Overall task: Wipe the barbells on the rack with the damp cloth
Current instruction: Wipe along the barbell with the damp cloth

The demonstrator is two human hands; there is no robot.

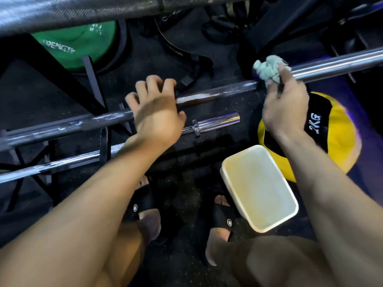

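Observation:
A long barbell [217, 94] runs across the rack from lower left to upper right, its shaft streaked with white chalk and its right sleeve shiny. My left hand [154, 112] lies over the shaft at mid-frame, fingers curled round it. My right hand [285, 108] grips a crumpled pale green cloth [269, 69] and holds it against the bar where shaft meets sleeve. A second barbell [215, 121] lies lower on the rack, its short chrome end showing. A third bar [83, 13] crosses the top of the view, blurred.
A white rectangular tub [234, 162] stands on the dark floor by my right foot. A yellow and black 2 kg medicine ball [339, 129] sits right of it. A green weight plate [72, 44] and black straps [186, 56] lie behind the rack's black frame [103, 141].

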